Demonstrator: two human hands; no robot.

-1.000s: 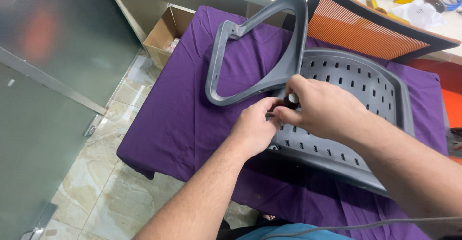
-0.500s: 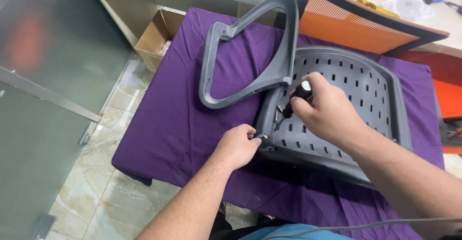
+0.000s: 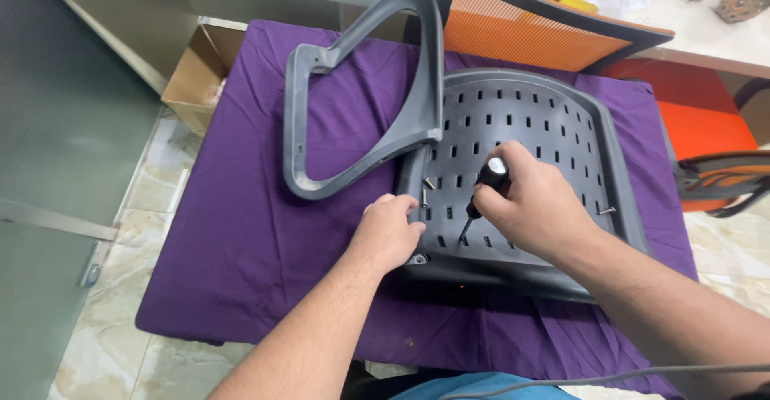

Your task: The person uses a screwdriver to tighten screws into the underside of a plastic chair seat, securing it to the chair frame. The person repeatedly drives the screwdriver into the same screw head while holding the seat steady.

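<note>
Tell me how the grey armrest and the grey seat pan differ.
The armrest is an open loop of smooth plastic; the seat pan is a broad shallow tray dotted with slots. The armrest lies mostly over the purple cloth, with no hand on it; the seat pan has the left hand on its edge and the right hand holding a screwdriver over it. Both are dark grey plastic.

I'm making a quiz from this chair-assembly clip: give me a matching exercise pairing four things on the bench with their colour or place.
Things:
1. screwdriver
2. armrest frame
3. cardboard box
4. mesh backrest

Descriptions:
A. orange, leaning behind the seat pan
B. on the floor, left of the purple cloth
C. gripped in the right hand
D. grey loop lying on the cloth

Pairs: 1-C, 2-D, 3-B, 4-A
</note>
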